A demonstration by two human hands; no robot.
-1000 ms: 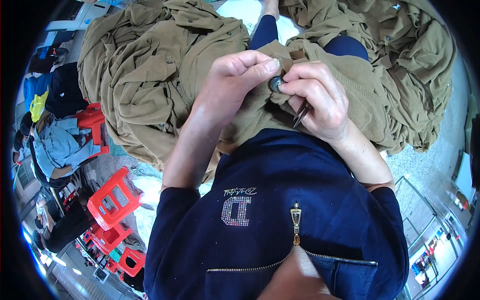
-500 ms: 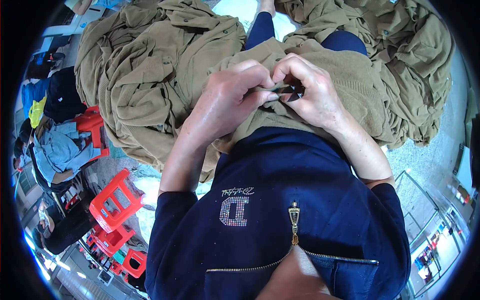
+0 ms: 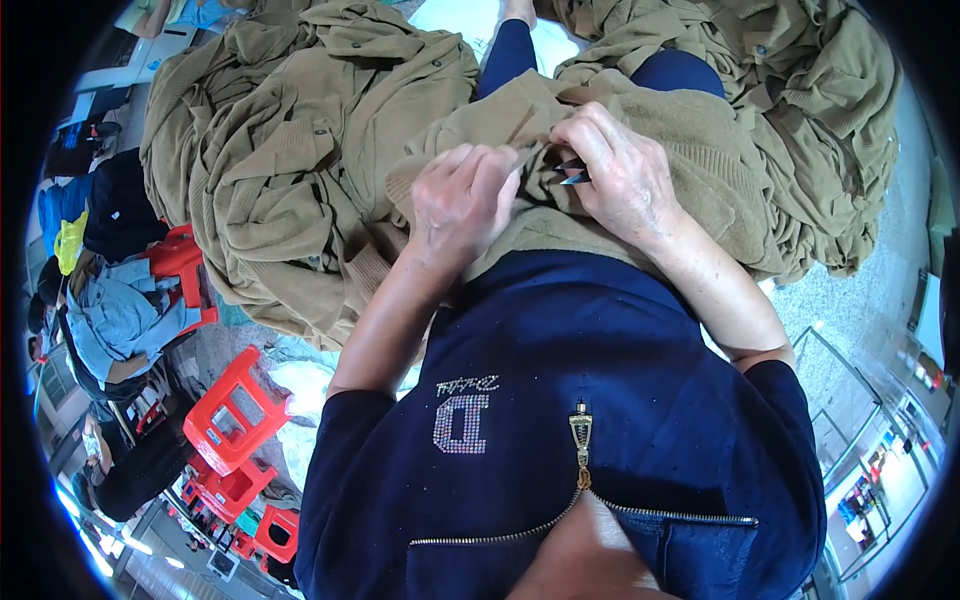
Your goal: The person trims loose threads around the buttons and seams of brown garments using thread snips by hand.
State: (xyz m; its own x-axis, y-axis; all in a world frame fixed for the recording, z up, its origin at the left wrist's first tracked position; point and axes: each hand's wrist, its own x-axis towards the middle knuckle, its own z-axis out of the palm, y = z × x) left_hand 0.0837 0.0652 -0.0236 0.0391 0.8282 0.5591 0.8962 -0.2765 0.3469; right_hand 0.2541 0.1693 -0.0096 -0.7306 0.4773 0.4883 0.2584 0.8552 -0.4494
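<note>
A khaki-brown knit cardigan [image 3: 700, 135] lies across my lap, bunched between my hands. My left hand [image 3: 460, 195] is closed, slightly blurred, its thumb and forefinger pinching at a folded edge of the knit. In my right hand [image 3: 630, 180] is a pair of small thread snips [image 3: 573, 174], the dark pointed blades sticking out leftward from under the curled fingers. That hand also rests against the cloth. Most of the snips is hidden in the palm.
Heaps of matching buttoned knitwear [image 3: 270, 170] rise at the left, with another pile [image 3: 820, 130] at the right. Red plastic stools [image 3: 235, 410] stand on the floor at left, near other people. A metal-framed rack [image 3: 850, 450] is at lower right.
My hands, close together before, have parted: the left has moved left and slightly down. The right has turned slightly, and the snips' blades now point left.
</note>
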